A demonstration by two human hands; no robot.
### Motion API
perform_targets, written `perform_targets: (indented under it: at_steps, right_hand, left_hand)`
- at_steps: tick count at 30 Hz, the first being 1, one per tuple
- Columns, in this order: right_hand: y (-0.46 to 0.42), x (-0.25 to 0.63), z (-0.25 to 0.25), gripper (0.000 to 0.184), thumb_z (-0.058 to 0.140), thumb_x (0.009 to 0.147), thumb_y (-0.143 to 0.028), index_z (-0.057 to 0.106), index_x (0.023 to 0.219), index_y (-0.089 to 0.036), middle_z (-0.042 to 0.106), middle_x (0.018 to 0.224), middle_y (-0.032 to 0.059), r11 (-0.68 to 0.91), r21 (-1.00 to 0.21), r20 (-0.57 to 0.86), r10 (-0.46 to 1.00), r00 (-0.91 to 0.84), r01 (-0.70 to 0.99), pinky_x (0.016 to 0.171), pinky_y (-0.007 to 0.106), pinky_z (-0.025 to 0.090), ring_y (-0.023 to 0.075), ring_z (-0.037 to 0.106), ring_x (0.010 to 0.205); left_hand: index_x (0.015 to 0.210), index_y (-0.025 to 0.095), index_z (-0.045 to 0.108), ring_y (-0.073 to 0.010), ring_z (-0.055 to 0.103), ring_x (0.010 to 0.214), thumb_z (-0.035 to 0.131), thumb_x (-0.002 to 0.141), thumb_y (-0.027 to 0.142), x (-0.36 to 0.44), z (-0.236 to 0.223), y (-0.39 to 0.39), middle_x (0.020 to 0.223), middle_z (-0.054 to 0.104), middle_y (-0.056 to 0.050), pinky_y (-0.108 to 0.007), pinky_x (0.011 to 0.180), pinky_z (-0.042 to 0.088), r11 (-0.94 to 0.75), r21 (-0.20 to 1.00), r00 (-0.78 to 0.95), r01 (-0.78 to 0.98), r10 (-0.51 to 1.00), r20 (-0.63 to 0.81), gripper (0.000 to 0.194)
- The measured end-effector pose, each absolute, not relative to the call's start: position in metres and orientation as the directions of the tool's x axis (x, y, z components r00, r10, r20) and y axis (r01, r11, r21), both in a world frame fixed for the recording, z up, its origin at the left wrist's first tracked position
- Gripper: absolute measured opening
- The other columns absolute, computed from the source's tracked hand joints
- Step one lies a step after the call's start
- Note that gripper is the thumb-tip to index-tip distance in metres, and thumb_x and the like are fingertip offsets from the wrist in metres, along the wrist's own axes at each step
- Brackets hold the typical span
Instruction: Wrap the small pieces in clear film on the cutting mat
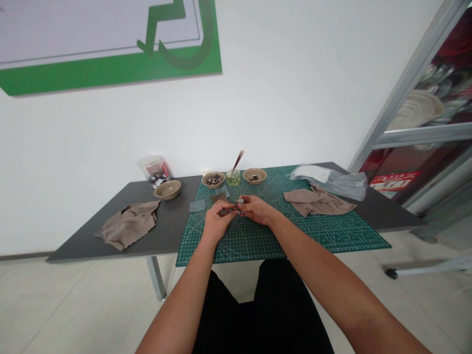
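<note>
My left hand and my right hand meet above the green cutting mat, fingertips nearly touching. Between them is a small grey folded piece, pinched by the fingers of both; it looks like sandpaper, and whatever it may wrap is hidden. Just beyond my left hand lie a brown square sheet and a grey-blue square sheet. Another grey-blue sheet rests at the mat's left edge.
Behind my hands stand a bowl of dark pieces, a glass jar with thin brown sticks and a second bowl. Brown cloths lie left and right. A third bowl, a tub and a plastic bag flank them.
</note>
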State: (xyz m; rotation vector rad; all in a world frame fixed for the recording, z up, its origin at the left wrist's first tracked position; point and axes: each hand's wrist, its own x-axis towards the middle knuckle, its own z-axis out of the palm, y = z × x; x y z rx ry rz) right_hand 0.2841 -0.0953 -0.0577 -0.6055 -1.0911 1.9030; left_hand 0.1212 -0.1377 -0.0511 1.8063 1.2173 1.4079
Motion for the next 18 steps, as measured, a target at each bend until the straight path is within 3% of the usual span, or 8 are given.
perform_targets:
  at_steps: [9,14,18]
  right_hand:
    - [-0.0937,0.2857,-0.0592,0.039,0.088,0.048,-0.023,0.057,0.072,-0.017,0.060,0.066,-0.0046,-0.329,-0.807,-0.050,0.866,-0.498,-0.491,0.051,0.021,0.043,0.0090,0.057,0.056]
    - [-0.0946,0.2854,-0.0581,0.040,0.088,0.049,-0.021,0.058,0.075,-0.016,0.061,0.070,-0.0032,-0.321,-0.815,-0.035,0.858,-0.513,-0.482,0.063,0.025,0.048,0.0110,0.060,0.065]
    - [-0.0954,0.2834,-0.0589,0.039,0.087,0.051,-0.025,0.059,0.075,-0.015,0.063,0.073,-0.0016,-0.277,-0.843,0.002,0.855,-0.518,-0.461,0.071,0.029,0.049,0.0131,0.062,0.072]
  left_hand:
    - [0.074,0.020,0.067,-0.0128,0.057,0.070,0.068,0.067,0.021,0.1247,-0.0493,-0.1388,0.075,0.064,0.000,-0.024,0.062,0.044,-0.392,0.859,0.001,0.330,0.910,0.415,0.007]
    - [0.081,0.017,0.066,-0.0100,0.054,0.059,0.065,0.069,0.024,0.1242,-0.0523,-0.1382,0.072,0.064,0.001,-0.022,0.056,0.043,-0.337,0.887,-0.005,0.314,0.934,0.357,0.014]
    - [0.078,0.018,0.067,-0.0095,0.053,0.061,0.066,0.068,0.021,0.1235,-0.0522,-0.1378,0.075,0.061,0.001,-0.022,0.059,0.044,-0.417,0.818,-0.008,0.395,0.889,0.457,0.010]
